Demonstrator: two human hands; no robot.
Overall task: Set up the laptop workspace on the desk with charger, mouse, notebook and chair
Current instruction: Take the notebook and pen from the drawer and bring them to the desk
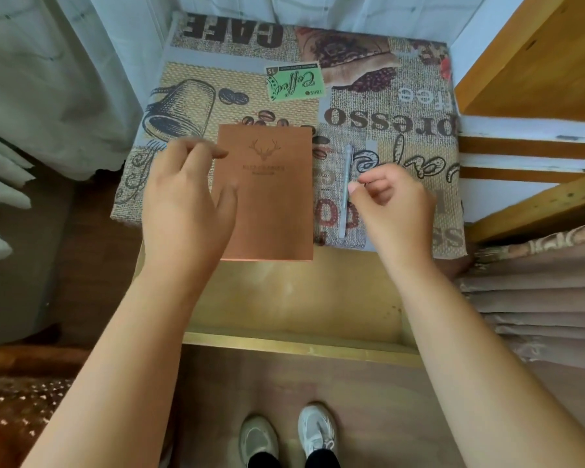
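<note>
A brown notebook (271, 197) with a stag emblem lies on the desk (385, 130), which is covered by a coffee-print cloth. Its near end sticks out over the desk's front edge. My left hand (183, 204) lies palm down over the notebook's left edge, with fingers spread and thumb on the cover. A pale pen (346, 184) lies flat just right of the notebook. My right hand (392, 204) is beside the pen with its fingers curled in. The index fingertip is at the pen's barrel, and nothing shows inside the hand. No laptop, charger, mouse or chair is in view.
An open wooden drawer (301, 344) juts out below the desk's front edge, above my feet (287, 437). A wooden frame with slats (527, 157) stands to the right, with folded fabric (537, 298) under it. White curtains (48, 79) hang to the left.
</note>
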